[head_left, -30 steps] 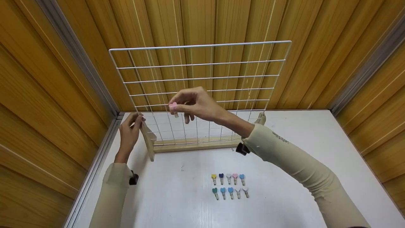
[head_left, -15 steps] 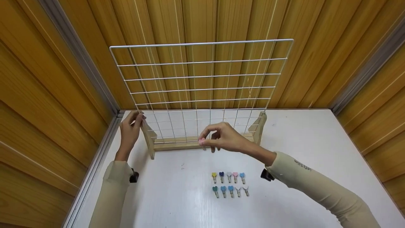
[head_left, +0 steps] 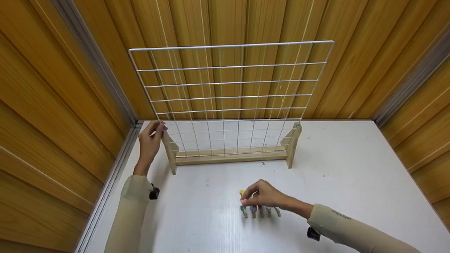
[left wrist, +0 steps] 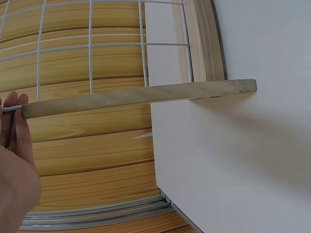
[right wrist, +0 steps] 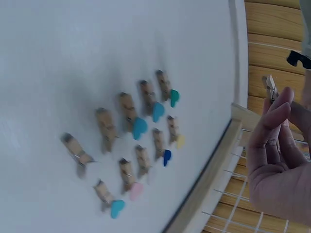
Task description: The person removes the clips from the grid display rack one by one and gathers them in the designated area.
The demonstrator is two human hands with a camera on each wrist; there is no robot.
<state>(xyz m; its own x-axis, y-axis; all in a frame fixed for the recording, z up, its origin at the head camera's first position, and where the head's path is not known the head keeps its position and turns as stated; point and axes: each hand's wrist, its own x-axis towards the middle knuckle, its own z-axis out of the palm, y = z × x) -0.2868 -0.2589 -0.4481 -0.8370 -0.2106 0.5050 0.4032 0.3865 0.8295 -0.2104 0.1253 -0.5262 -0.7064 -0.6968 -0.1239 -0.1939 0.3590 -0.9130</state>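
Observation:
My right hand [head_left: 263, 194] pinches a small wooden clothespin [right wrist: 270, 87] with a pink heart on it, held over the rows of clothespins on the table. In the head view this hand covers much of the back row. My left hand [head_left: 149, 142] pinches the side wire of a white wire grid [head_left: 240, 96], right at the top of the stand's left wooden leg [left wrist: 141, 94]. The grid leans back in its wooden stand [head_left: 232, 159]. In the right wrist view lie clothespins with a green heart [right wrist: 174, 98], a yellow heart [right wrist: 180, 141] and several others.
The white table [head_left: 204, 211] carries the stand at its back. Wood-plank walls [head_left: 225, 21] rise behind and on both sides, with a metal rail [head_left: 105, 65] up the left corner. Dark wrist cameras [head_left: 313, 233] sit at both cuffs.
My right hand has come down from in front of the grid to the clothespins on the table, still holding the pink-heart clothespin. The left hand stays at the grid's left side.

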